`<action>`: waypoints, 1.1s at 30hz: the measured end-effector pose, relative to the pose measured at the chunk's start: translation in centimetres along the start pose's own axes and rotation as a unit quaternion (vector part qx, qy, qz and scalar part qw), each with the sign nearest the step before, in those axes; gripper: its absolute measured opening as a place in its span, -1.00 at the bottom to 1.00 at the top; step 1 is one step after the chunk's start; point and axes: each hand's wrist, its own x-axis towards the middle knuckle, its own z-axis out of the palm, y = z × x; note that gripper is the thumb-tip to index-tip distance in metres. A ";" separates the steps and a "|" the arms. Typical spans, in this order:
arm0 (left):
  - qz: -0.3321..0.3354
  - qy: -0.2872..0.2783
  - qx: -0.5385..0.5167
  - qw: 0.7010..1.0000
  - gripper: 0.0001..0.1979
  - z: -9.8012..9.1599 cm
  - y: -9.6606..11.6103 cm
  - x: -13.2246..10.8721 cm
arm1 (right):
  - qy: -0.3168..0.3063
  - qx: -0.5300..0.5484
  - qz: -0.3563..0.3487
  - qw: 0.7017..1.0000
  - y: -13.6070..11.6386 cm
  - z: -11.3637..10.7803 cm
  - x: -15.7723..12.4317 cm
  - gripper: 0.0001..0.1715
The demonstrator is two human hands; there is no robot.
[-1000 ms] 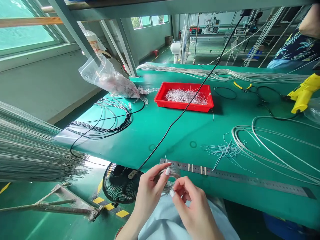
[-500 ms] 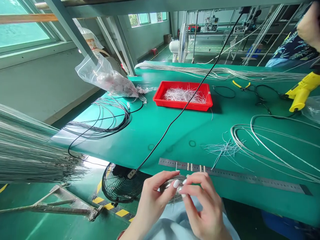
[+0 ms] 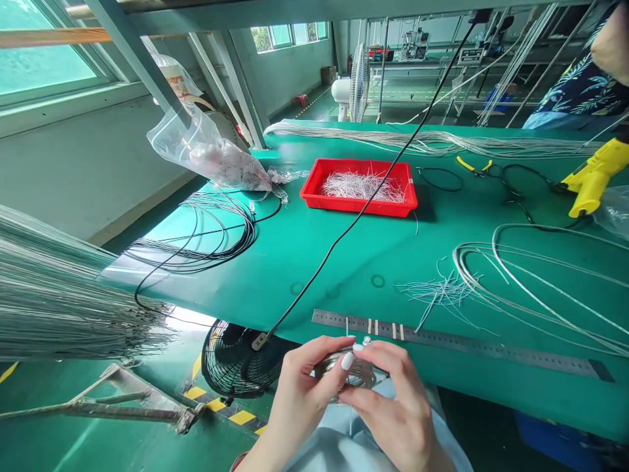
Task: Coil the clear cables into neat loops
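Close to the table's front edge, my left hand (image 3: 305, 385) is closed on a small coil of thin silvery-grey cable (image 3: 361, 375), thumb in front and index finger over the top. My right hand (image 3: 403, 396) is closed on the coil's right side, with its fingertips close to the left thumb. A thin pale strand (image 3: 347, 325) sticks up from the coil, and its other end hangs below. A small shiny end piece (image 3: 367, 340) shows above my right index finger. The fingers hide part of the coil. Just beyond lies a steel ruler (image 3: 457, 343) bearing several pale strips.
A red tray (image 3: 314, 200) holds many short white strands. Loose strands (image 3: 445, 292) and looped cables (image 3: 496, 262) lie to the right, near a yellow glue gun (image 3: 592, 177) and pliers (image 3: 474, 167). A black cable (image 3: 330, 252) crosses the view. A person (image 3: 574, 85) stands at far right.
My right hand has shifted slightly left and closed around the coil, its thumb moving below it. The left hand stays nearly in place.
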 end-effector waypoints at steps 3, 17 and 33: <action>0.010 -0.014 -0.001 1.000 -0.82 0.1 0.3 0.0 | -0.025 0.054 0.018 0.998 0.2 -0.8 0.3 -0.76; 0.047 -0.076 -0.016 0.996 -0.87 0.7 1.1 -0.2 | 0.024 0.433 0.471 0.769 -0.1 -1.4 0.4 -0.73; -0.046 -0.125 -0.051 0.990 -0.58 0.4 1.3 -0.3 | 0.031 0.401 0.361 0.841 0.4 -1.5 -0.2 -0.88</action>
